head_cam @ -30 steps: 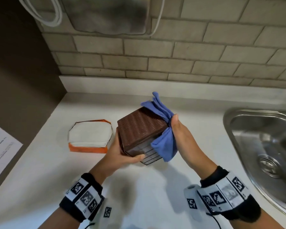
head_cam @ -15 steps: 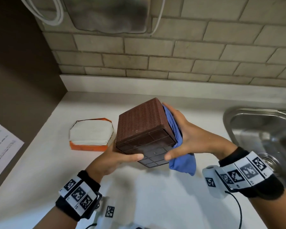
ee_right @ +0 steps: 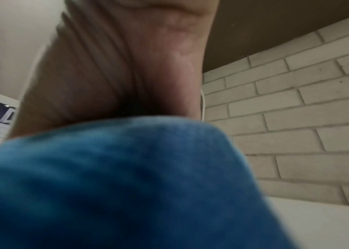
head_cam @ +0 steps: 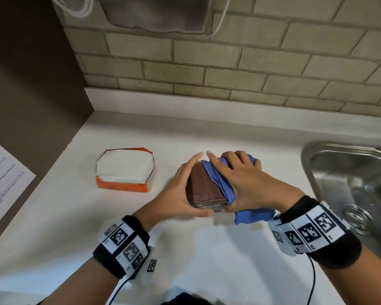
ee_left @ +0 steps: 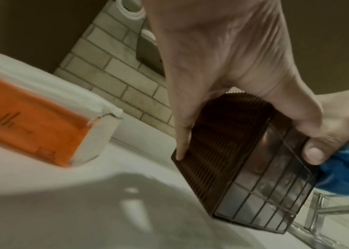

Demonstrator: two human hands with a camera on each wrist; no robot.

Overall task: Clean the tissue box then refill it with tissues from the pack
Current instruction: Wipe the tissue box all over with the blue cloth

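While I watch the head view, my left hand [head_cam: 180, 192] grips the box [head_cam: 204, 188], fingers laid along its left side and thumb curled under its near corner. My right hand [head_cam: 246, 183] presses the cloth [head_cam: 220, 179] onto the box's right side, fingers curled over the blue fabric, thumb at the near edge. I hold the box tilted, just above the worktop [head_cam: 207, 249]. Left of the box, well apart, lies the pack [head_cam: 124, 170], its top open on white tissues. Right of the box is the sink [head_cam: 350, 186]; behind it runs the brick wall [head_cam: 229, 69].

From the left wrist I see that hand [ee_left: 222, 59] holding the box [ee_left: 222, 148], a fingertip on its ribbed side and the thumb on its gridded, see-through base. Cloth [ee_left: 348, 171] shows right of the box, the pack [ee_left: 30, 126] left of it.

From the right wrist, cloth [ee_right: 105, 185] fills the near frame under my palm [ee_right: 115, 67]; I cannot see the fingers or the box there.
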